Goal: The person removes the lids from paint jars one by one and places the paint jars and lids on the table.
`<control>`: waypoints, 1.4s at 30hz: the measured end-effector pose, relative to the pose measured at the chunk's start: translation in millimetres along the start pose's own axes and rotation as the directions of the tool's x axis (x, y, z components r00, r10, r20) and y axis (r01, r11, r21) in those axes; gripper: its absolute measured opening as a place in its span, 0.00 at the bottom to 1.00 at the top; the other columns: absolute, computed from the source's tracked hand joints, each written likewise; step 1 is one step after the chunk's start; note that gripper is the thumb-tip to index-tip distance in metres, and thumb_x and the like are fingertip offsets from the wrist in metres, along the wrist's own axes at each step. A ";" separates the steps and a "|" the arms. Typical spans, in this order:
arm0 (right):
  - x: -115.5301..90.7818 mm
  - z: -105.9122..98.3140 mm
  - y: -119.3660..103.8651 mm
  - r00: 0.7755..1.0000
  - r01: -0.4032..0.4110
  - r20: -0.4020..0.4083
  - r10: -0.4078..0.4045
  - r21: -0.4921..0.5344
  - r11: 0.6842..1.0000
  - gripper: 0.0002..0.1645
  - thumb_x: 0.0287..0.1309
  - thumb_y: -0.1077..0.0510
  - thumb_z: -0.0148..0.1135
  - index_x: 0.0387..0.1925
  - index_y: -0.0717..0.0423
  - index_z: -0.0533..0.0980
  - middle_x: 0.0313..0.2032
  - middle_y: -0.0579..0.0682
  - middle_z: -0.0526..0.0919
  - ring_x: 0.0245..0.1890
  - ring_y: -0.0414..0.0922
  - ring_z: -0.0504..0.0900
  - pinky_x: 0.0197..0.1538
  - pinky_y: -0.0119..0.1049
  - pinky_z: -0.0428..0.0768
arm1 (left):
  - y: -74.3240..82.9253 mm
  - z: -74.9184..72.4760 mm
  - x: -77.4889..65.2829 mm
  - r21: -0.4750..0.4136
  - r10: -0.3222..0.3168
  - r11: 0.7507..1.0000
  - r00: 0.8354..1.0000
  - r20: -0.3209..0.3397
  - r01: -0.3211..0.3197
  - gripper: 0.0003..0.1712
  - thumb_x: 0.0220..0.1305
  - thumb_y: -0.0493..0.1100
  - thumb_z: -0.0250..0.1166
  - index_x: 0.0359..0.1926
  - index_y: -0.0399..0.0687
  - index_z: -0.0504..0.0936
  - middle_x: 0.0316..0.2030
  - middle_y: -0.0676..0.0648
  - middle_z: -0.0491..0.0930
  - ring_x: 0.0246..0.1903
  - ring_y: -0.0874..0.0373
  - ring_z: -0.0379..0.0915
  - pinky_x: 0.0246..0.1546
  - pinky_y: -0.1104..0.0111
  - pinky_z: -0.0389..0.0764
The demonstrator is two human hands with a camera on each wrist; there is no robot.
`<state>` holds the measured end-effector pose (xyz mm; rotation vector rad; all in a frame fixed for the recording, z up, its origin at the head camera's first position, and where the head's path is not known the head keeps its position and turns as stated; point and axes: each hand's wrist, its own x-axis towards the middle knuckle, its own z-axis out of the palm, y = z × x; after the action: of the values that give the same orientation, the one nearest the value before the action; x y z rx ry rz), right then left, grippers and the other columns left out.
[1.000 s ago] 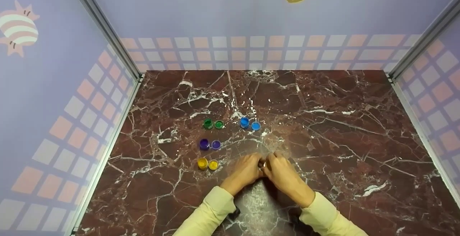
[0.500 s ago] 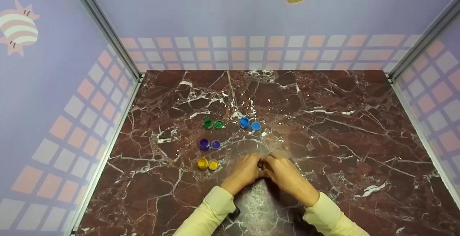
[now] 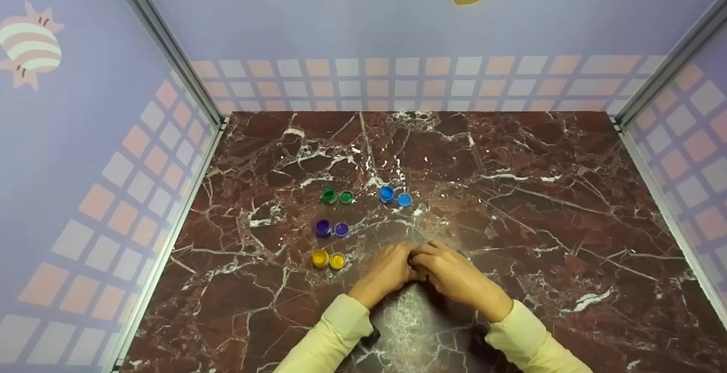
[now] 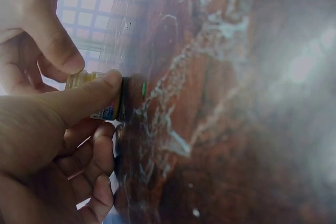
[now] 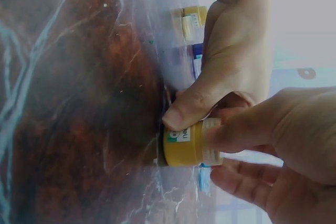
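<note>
A small yellow paint jar (image 5: pixel 185 150) with a ribbed clear lid (image 5: pixel 211 153) stands on the marble-patterned table, between both hands. My left hand (image 3: pixel 389 271) grips the jar's labelled body, its thumb along the side. From the other side my right hand (image 3: pixel 451 276) pinches the lid between thumb and fingers. In the head view the hands hide nearly all of the jar. The left wrist view shows the yellow jar (image 4: pixel 107 109) low against the tabletop, under the left thumb, with the right fingers at its lid end.
Left of the hands stand a yellow paint pot (image 3: pixel 320 258), a purple pot (image 3: pixel 322 227) and a green pot (image 3: pixel 329 195), uncapped. A blue pot (image 3: pixel 387 193) is farther back. Each has a matching round lid beside it. Patterned panels (image 3: pixel 363 32) wall the table (image 3: pixel 568 219).
My right hand has turned at the lid, its fingers rolling toward the left hand and its wrist shifting slightly right. The left hand keeps still, and the pots have not moved.
</note>
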<state>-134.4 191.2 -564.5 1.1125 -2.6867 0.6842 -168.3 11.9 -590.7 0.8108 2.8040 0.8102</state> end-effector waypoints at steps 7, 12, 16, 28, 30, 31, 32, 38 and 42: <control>-0.7 2.0 3.8 0.999 0.048 -0.020 -0.048 0.000 0.999 0.20 0.43 0.77 0.68 0.39 0.58 0.85 0.41 0.48 0.85 0.42 0.47 0.80 0.49 0.41 0.81 | 0.9 -0.6 0.8 0.001 -0.017 1.000 1.000 0.008 0.017 0.21 0.48 0.52 0.83 0.40 0.52 0.86 0.36 0.51 0.87 0.35 0.52 0.84 0.37 0.60 0.81; -2.4 1.3 6.7 0.998 0.053 -0.026 -0.052 0.044 0.998 0.17 0.45 0.74 0.69 0.39 0.58 0.86 0.42 0.48 0.85 0.44 0.48 0.80 0.51 0.43 0.80 | 0.5 0.4 2.2 -0.027 0.002 1.000 1.000 0.012 -0.002 0.22 0.48 0.51 0.83 0.43 0.53 0.87 0.38 0.52 0.88 0.36 0.53 0.84 0.38 0.61 0.82; -4.6 -1.0 7.7 0.999 0.021 -0.026 -0.019 0.110 0.994 0.16 0.47 0.71 0.70 0.40 0.58 0.86 0.46 0.50 0.86 0.49 0.49 0.80 0.55 0.45 0.80 | -0.2 0.7 2.9 -0.040 0.012 0.999 1.000 0.018 -0.012 0.22 0.48 0.51 0.83 0.44 0.53 0.87 0.38 0.52 0.88 0.36 0.55 0.84 0.38 0.63 0.81; -2.1 -0.5 1.1 0.915 -0.303 -0.223 0.337 0.174 0.937 0.10 0.55 0.71 0.71 0.40 0.65 0.84 0.38 0.54 0.84 0.34 0.48 0.84 0.38 0.42 0.84 | 0.7 -0.6 1.5 -0.041 0.000 0.999 1.000 0.008 0.000 0.17 0.48 0.50 0.83 0.34 0.51 0.85 0.29 0.56 0.82 0.27 0.62 0.74 0.30 0.66 0.76; -0.3 1.2 -1.7 0.888 -0.343 -0.267 0.374 0.154 0.927 0.09 0.55 0.69 0.73 0.39 0.67 0.83 0.35 0.55 0.83 0.30 0.48 0.83 0.35 0.43 0.83 | 0.5 -0.5 1.0 -0.043 0.005 0.999 1.000 0.001 -0.005 0.17 0.48 0.50 0.83 0.34 0.51 0.85 0.29 0.56 0.83 0.27 0.62 0.75 0.30 0.66 0.76; 0.5 2.0 -3.2 0.877 -0.363 -0.283 0.389 0.143 0.921 0.09 0.55 0.68 0.73 0.38 0.67 0.83 0.35 0.56 0.82 0.30 0.49 0.83 0.36 0.45 0.83 | 0.4 -0.5 0.7 -0.044 0.007 0.999 1.000 -0.003 -0.007 0.17 0.47 0.50 0.84 0.33 0.51 0.85 0.28 0.56 0.83 0.27 0.61 0.76 0.30 0.66 0.76; 1.2 2.8 -4.7 0.866 -0.381 -0.295 0.403 0.131 0.915 0.09 0.56 0.67 0.74 0.37 0.68 0.82 0.34 0.56 0.82 0.30 0.50 0.82 0.36 0.46 0.83 | 0.2 -0.4 0.4 -0.045 0.010 0.999 1.000 -0.008 -0.010 0.17 0.47 0.50 0.84 0.33 0.50 0.85 0.28 0.56 0.83 0.26 0.61 0.76 0.30 0.66 0.76; 2.5 5.5 -15.2 0.839 -0.465 -0.313 0.446 0.015 0.885 0.15 0.55 0.58 0.77 0.36 0.65 0.81 0.33 0.58 0.84 0.29 0.57 0.85 0.31 0.52 0.83 | -0.7 0.6 -0.7 -0.044 0.005 0.999 1.000 -0.019 -0.005 0.20 0.45 0.50 0.85 0.33 0.49 0.83 0.27 0.56 0.81 0.25 0.62 0.74 0.28 0.66 0.75; 3.0 8.0 -21.4 0.835 -0.498 -0.306 0.457 -0.067 0.865 0.21 0.55 0.51 0.78 0.36 0.64 0.81 0.30 0.56 0.83 0.26 0.57 0.84 0.27 0.52 0.81 | -1.2 1.9 -0.3 -0.038 -0.003 0.999 1.000 -0.027 0.002 0.19 0.44 0.50 0.85 0.29 0.51 0.83 0.24 0.57 0.78 0.23 0.62 0.70 0.26 0.65 0.74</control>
<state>-121.3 172.3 -563.1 0.2629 -2.7128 0.6401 -168.1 11.8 -592.9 0.7967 2.8026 0.8782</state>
